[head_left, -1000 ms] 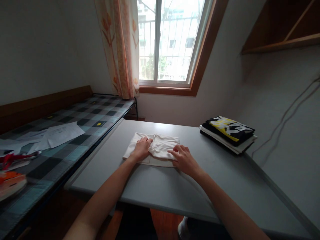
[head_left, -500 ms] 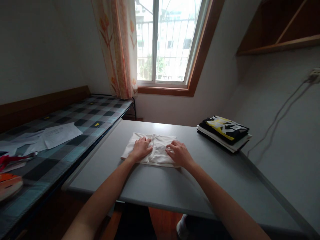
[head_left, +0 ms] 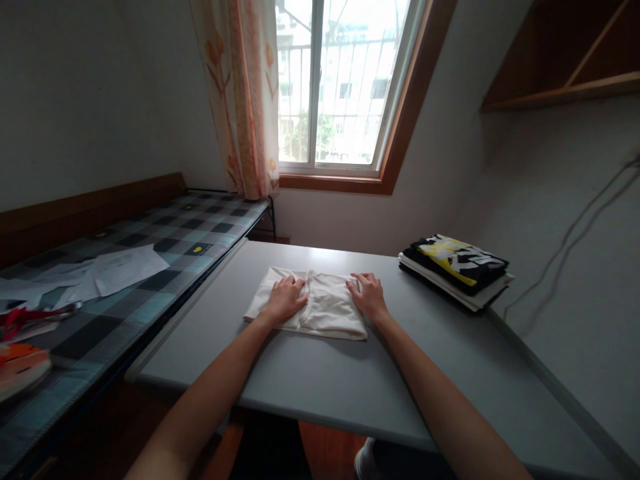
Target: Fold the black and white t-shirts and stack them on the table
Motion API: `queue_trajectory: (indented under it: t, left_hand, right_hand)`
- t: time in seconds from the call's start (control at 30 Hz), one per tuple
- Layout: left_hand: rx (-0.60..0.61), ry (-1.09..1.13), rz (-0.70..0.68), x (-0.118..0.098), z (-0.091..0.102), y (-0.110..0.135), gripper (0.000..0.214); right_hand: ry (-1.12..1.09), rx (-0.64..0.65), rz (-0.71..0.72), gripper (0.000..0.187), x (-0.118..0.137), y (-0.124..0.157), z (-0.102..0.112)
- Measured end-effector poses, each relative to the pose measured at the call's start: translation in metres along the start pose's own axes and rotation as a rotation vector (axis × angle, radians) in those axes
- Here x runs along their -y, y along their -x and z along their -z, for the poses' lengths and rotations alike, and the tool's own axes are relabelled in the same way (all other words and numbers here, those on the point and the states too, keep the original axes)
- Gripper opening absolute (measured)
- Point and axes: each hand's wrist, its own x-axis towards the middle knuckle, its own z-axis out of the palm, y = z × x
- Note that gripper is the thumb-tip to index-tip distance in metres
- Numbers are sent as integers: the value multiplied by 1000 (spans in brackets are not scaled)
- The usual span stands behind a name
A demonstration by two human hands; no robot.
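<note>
A folded white cloth garment lies flat on the grey table, with a raised seam or fold running near its middle. My left hand rests on the left half of the garment, fingers stretched forward and lying on the fabric. At the garment's right edge is my right hand, fingers spread, the fingertips touching the cloth or just over it. Neither hand grips anything. The fabric between the hands shows light wrinkles.
A stack of folded clothes, with a black, yellow and white printed piece on top, sits at the table's right side. To the left, a checked bed holds papers and an orange item. A wooden shelf hangs upper right.
My right hand has slid rightward across the garment to its right edge, uncovering more of the cloth. My left hand stays in about the same place on it. The view has shifted slightly.
</note>
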Motion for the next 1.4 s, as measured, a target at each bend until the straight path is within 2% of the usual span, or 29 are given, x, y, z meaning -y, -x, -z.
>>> queue_trajectory:
  t: [0.17,0.33,0.47,0.57,0.63,0.73,0.8,0.87,0.93,1.0,1.07,1.13,1.27,1.4]
  left_hand:
    - [17,37,-3,9,-3,-8,34]
    - [-38,-2,3,13,3,-15,42]
    - [-98,-113,168,9,18,-4,43]
    - [11,-159,256,8,24,4,47]
    - [76,-111,201,11,21,2,52]
    - [110,3,47,23,10,-11,53]
    - [61,45,23,30,6,-19,53]
    - [-30,64,88,32,8,-22,54]
    - [-38,104,163,28,14,-17,56]
    - [59,135,186,19,20,-7,60]
    - [107,99,164,8,22,3,62]
    - [63,34,122,-1,19,8,61]
    - [27,59,42,-5,7,0,54]
    - [11,78,125,3,7,-8,51]
  right_hand:
    - [112,168,-32,42,7,-20,-4]
    - [125,276,-96,41,9,-11,4]
    - [68,386,-89,45,11,3,18]
    - [-34,441,-107,45,11,9,20]
    - [-76,408,-103,37,10,11,17]
    - [-141,269,-148,29,8,12,8]
    - [-193,180,-202,28,7,12,3]
    - [-262,138,-233,29,6,13,0]
    - [-368,141,-198,37,7,14,-2]
    - [-448,163,-96,52,9,17,-2]
    - [-445,190,10,57,13,20,-1]
    - [-375,214,59,48,17,22,-1]
    - [-285,210,40,29,21,23,-3]
    - [-350,194,38,30,20,21,-6]
